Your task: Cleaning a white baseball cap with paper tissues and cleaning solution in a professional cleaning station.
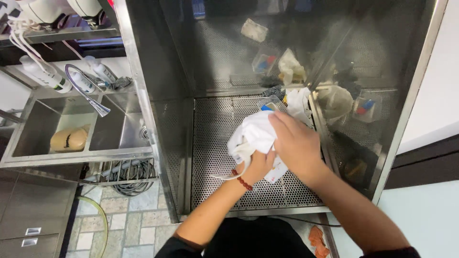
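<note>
arms: two, bare to above the elbow | left hand [260, 165]: wrist wears a bracelet [242, 180] of dark red beads | right hand [297, 143]: no ornament | sleeves: dark, probably black, at lower frame edge | torso: dark garment, lower centre

Your shot's fairly bright and even from overhead, but the steel cabinet [210, 57] walls throw hazy glare and smeary reflections. Edges bend wide-angle style, and your right hand [297, 143] looks slightly soft.

White sealed pouch [255, 29] on cabinet's rear wall
</note>
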